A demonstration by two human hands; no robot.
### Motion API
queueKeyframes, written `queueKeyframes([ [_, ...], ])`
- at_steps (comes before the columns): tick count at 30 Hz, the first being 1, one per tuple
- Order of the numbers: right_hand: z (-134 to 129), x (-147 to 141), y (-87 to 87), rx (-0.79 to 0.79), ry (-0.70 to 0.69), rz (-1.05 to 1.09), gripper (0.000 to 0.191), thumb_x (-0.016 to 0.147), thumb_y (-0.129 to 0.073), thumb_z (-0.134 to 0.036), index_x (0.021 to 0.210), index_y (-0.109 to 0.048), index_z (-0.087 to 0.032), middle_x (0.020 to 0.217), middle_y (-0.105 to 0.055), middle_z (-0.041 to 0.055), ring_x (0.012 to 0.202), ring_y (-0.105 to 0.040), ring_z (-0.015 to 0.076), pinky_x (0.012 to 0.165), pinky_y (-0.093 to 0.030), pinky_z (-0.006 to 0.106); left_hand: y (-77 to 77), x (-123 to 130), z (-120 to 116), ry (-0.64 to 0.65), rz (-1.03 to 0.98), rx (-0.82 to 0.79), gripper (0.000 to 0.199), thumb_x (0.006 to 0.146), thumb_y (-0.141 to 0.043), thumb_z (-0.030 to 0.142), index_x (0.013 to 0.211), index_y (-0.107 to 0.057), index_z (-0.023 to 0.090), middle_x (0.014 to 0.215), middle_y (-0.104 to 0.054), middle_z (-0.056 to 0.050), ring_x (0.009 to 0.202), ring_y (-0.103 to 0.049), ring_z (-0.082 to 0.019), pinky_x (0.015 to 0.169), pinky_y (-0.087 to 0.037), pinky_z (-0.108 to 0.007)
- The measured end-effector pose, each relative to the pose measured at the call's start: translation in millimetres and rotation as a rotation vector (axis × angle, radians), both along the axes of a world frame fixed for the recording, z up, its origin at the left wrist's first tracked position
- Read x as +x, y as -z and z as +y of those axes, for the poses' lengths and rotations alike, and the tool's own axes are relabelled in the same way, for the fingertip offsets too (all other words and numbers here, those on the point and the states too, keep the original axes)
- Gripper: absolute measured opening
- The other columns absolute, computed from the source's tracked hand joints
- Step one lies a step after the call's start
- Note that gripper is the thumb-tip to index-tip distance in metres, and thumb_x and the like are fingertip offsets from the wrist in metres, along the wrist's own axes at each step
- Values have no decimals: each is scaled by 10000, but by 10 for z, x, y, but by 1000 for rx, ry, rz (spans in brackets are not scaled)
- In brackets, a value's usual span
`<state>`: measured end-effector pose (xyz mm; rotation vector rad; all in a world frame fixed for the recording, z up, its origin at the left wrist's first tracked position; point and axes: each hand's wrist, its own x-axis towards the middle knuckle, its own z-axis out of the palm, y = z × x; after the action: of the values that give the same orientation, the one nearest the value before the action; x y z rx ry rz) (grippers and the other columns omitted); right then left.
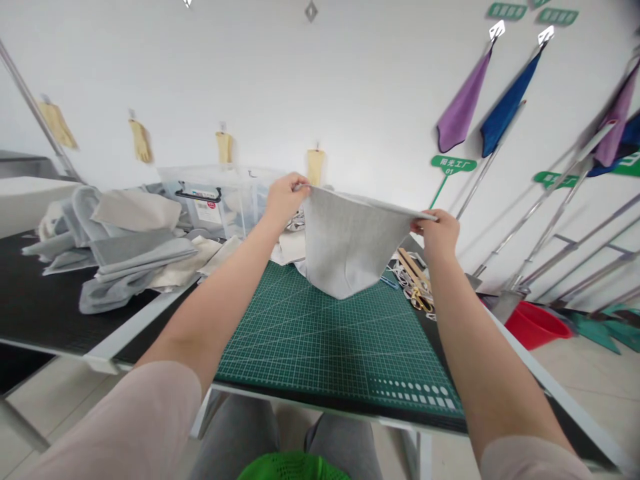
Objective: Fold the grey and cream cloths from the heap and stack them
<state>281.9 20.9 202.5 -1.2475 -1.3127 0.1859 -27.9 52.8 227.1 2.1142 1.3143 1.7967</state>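
Note:
A piece of light grey fabric (353,240) hangs between my two hands, its upper edge stretched and its lower part drooping to a point. My left hand (289,193) pinches its upper left corner. The upper right corner is gripped in my right hand (439,232), slightly lower and farther right. Beneath the fabric lies a green cutting mat (320,340) with a white grid and a row of printed shapes near its front right corner. The fabric hides part of the mat's far end.
Folded grey and beige cloths (130,247) are heaped at the left, beside a clear plastic box (235,200). Gold-handled scissors (421,300) and wooden strips (414,267) lie right of the mat. A red bucket (537,325) stands on the floor at the right, near several leaning poles.

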Motion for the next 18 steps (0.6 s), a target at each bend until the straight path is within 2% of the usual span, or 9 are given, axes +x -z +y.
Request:
queueKeyframes([
  [2,-203,-66,-155,133,2,74,145,680,-466,-171,819,-506,-158,632,-494,-32,565,-505,80,584,-437,270,-180,-117,-241,83,-59,92,187,657,-493,211,799,-578,126,608,-508,24,546,-444,-77,528,-359,-193],
  [3,-339,-97,-165,182,3,101,152,670,-479,-177,818,-511,-170,642,-495,-32,571,-513,84,587,-441,269,-200,-178,-389,129,-78,103,185,662,-498,216,806,-576,129,608,-509,26,523,-436,-69,506,-355,-184],
  [5,-644,-139,-32,240,-19,131,161,644,-525,-203,805,-531,-196,637,-502,-35,560,-525,98,575,-448,277,-94,-302,-699,209,-92,82,174,658,-524,231,797,-580,142,633,-529,23,513,-437,-64,484,-353,-176],
  [7,-950,-141,289,281,-5,199,214,587,-577,-186,800,-563,-203,624,-522,-33,529,-523,114,526,-435,278,174,-418,-982,308,-37,10,133,636,-569,234,739,-595,153,651,-554,13,545,-461,-74,494,-361,-178],
  [9,-1228,-107,741,182,19,194,227,535,-594,-148,757,-592,-190,697,-566,-4,583,-524,128,513,-413,254,534,-512,-1209,467,84,-166,96,656,-563,231,708,-606,163,607,-560,12,530,-470,-76,484,-362,-175],
  [12,-1604,-45,1465,-146,-130,294,150,542,-567,-155,685,-602,-188,609,-572,-5,480,-477,116,436,-371,229,1077,-596,-1452,679,271,-441,102,686,-543,228,705,-619,163,609,-576,2,547,-494,-81,521,-374,-181],
  [14,-1843,-30,1839,-345,-180,289,118,557,-561,-166,662,-610,-188,536,-555,-14,469,-467,120,464,-367,234,1363,-622,-1573,789,375,-576,110,680,-553,233,697,-633,159,613,-586,-3,558,-501,-84,536,-369,-179],
  [16,-2059,-36,2058,-501,-235,281,88,580,-556,-213,639,-613,-181,477,-518,-21,434,-442,117,442,-340,229,1560,-641,-1668,914,488,-726,132,660,-577,263,704,-649,162,599,-591,-6,547,-497,-85,517,-355,-172],
  [18,-2225,-43,2124,-550,-262,286,97,601,-541,-251,590,-601,-177,467,-491,-22,445,-428,116,444,-318,222,1673,-659,-1727,1018,576,-856,177,642,-593,306,726,-660,166,584,-591,-8,526,-485,-84,491,-340,-168],
])
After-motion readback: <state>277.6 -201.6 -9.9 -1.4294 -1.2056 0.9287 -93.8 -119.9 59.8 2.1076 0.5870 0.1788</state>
